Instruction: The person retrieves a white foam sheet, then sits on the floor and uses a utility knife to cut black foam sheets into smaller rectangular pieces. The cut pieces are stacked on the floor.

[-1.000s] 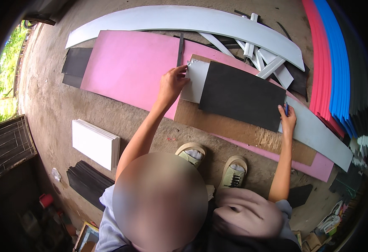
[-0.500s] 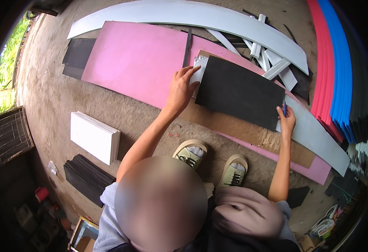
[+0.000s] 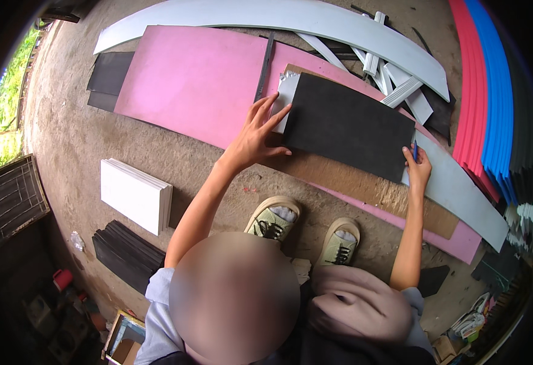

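Observation:
A black rectangular sheet (image 3: 350,129) lies on a brown board (image 3: 339,181), over a light grey-white sheet that shows at both its ends. My left hand (image 3: 253,135) is at the sheet's left end with its fingers spread. Its fingertips are by the left edge and its thumb is near the lower left corner; firm contact cannot be made out. At the right edge, my right hand (image 3: 418,169) pinches a slim blue pen-like tool (image 3: 415,149), which stands nearly upright beside the black sheet. Its lower part is hidden by the fingers.
Pink sheets (image 3: 190,79) lie under and left of the board. Beyond are a long white panel (image 3: 230,15) and white offcuts (image 3: 402,91). White sheets (image 3: 134,193) and black sheets (image 3: 126,252) are stacked at left; red and blue sheets (image 3: 488,91) stand at right.
My left hand has moved down and left from the white strip, and its fingers have spread. My right hand stays at the right edge with the blue tool. The view has shifted slightly.

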`<state>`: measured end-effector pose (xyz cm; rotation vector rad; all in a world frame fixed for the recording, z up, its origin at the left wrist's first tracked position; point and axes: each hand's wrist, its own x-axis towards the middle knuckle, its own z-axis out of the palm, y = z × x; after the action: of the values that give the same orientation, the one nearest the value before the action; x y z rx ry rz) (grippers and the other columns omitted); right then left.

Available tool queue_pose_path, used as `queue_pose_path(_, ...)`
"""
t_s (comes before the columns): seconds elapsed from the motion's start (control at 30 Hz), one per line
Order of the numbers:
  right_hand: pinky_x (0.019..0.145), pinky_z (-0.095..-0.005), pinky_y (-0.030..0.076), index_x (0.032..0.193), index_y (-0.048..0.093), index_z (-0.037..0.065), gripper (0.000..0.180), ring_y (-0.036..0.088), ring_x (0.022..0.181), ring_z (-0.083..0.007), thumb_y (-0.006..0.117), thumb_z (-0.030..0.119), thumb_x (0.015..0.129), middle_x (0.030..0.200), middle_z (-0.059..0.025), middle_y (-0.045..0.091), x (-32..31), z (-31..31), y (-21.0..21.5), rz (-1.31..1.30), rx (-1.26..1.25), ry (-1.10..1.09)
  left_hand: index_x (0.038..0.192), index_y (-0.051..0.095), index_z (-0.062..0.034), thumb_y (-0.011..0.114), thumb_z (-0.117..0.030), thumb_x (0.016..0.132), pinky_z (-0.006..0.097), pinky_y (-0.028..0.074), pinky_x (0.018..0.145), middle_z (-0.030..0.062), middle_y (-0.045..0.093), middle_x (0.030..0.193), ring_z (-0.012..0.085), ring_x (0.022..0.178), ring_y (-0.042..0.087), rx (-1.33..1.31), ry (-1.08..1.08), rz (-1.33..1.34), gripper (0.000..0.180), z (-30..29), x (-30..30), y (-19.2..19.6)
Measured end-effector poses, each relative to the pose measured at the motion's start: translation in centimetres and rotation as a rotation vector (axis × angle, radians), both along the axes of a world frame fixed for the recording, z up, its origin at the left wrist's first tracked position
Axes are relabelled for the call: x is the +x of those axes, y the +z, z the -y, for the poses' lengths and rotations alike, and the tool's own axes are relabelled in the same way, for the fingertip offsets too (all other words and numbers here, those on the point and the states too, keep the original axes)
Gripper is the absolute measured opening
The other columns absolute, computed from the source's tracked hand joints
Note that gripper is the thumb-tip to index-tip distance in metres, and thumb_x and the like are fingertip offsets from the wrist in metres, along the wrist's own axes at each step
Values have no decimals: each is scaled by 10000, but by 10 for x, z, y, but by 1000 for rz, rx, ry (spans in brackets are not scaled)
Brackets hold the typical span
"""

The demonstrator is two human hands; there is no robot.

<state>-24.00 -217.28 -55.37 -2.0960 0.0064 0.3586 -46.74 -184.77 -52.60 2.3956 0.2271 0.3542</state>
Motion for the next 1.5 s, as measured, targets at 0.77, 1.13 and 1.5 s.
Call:
queue_pose_path(0.77,531,-190,399,964,623,-19,315,497,593,-51,739,133,714,760,-15,605,7,-13,1,5,128,-22,1179,568,-195,757,-159,523,358,454,873,20,542,1192,245,1024,494,276,-49,10,684,-8,17,-5)
queue_pose_path(1.13,549,-184,407,966,623,-4,280,522,652,-36,718,112,729,785,-6,619,11,-9,-7,20,154,35,1163,583,-178,763,-74,518,329,505,822,14,532,1210,233,1000,505,369,-65,-35,678,-3,23,4)
queue_pose_path(1.5,636,-314,470,913,620,23,289,600,668,-168,696,220,716,739,-76,645,9,0,-17,115,-36,119,1203,549,-165,745,-71,556,347,480,862,48,519,1223,253,1033,490,377,-88,-18,683,2,15,7)
